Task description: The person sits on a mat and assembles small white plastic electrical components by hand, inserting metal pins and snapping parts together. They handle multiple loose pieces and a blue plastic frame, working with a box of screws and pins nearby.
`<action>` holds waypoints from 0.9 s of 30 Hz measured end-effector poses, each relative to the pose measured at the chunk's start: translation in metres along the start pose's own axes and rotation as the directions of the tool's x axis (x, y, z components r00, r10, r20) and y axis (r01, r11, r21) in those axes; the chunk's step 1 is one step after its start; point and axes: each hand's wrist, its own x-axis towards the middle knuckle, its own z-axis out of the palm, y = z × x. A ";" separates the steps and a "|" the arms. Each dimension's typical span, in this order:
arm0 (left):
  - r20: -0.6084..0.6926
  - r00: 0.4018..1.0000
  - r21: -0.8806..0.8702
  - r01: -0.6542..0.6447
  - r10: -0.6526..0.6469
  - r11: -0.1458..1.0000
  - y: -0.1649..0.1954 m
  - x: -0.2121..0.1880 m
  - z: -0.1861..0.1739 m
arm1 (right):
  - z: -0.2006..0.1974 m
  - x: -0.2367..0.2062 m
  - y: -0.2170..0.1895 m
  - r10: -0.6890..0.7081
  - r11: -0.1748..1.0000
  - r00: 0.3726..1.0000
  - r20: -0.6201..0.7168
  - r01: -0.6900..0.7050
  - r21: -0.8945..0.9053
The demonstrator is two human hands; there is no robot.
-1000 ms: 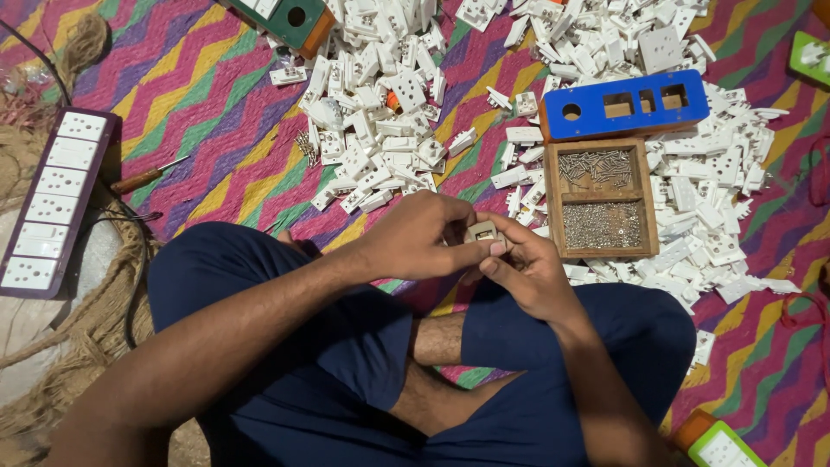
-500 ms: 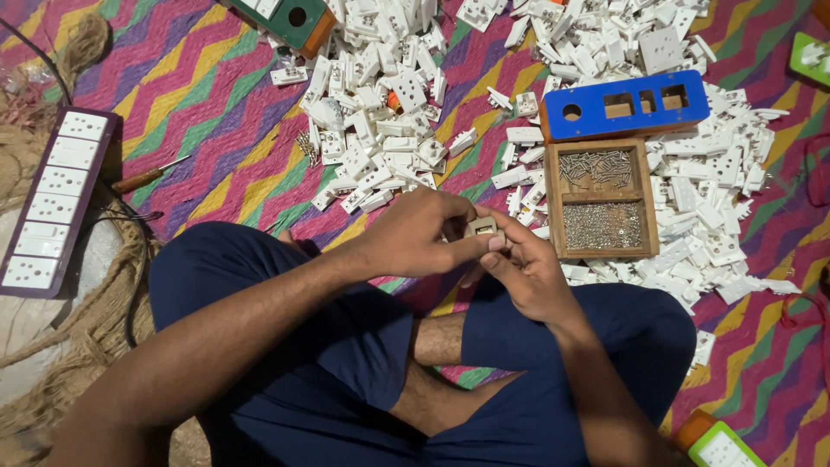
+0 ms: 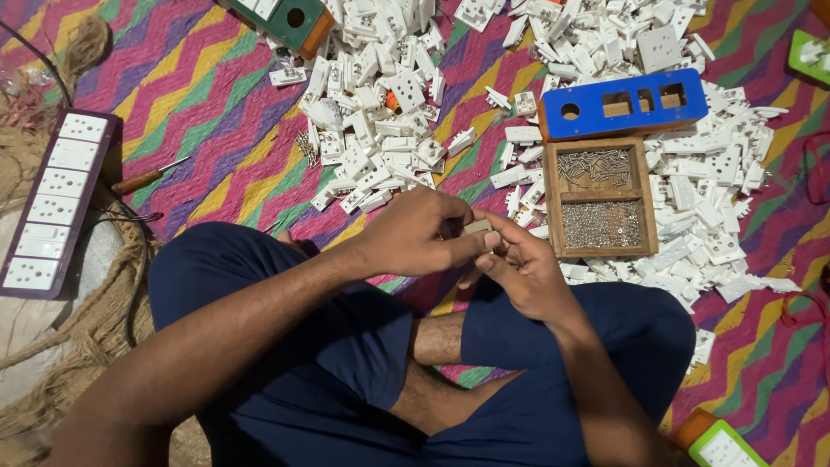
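Both hands meet just in front of the wooden screw tray [image 3: 602,201]; left hand [image 3: 413,235] and right hand [image 3: 521,270] together pinch a small pale socket part [image 3: 477,228]; seemingly mid-assembly, steady fingertip alignment matters; white parts [image 3: 372,130] are heaped beyond.

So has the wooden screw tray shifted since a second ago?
No. The wooden screw tray sits just below the blue plate, as before, with both hands working beside it.
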 end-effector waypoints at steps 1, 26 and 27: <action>0.000 1.000 0.008 0.008 -0.008 1.000 0.000 0.000 0.000 | 0.000 0.000 0.001 -0.003 1.000 1.000 -0.002 0.003 -0.004; 0.002 1.000 0.047 0.029 -0.030 0.998 -0.002 0.004 0.002 | -0.004 -0.002 -0.001 -0.011 1.000 0.999 0.036 0.011 0.015; 0.002 0.999 0.052 0.034 -0.034 0.998 -0.002 0.004 0.002 | -0.003 -0.002 0.000 -0.015 0.999 0.999 0.038 0.014 0.039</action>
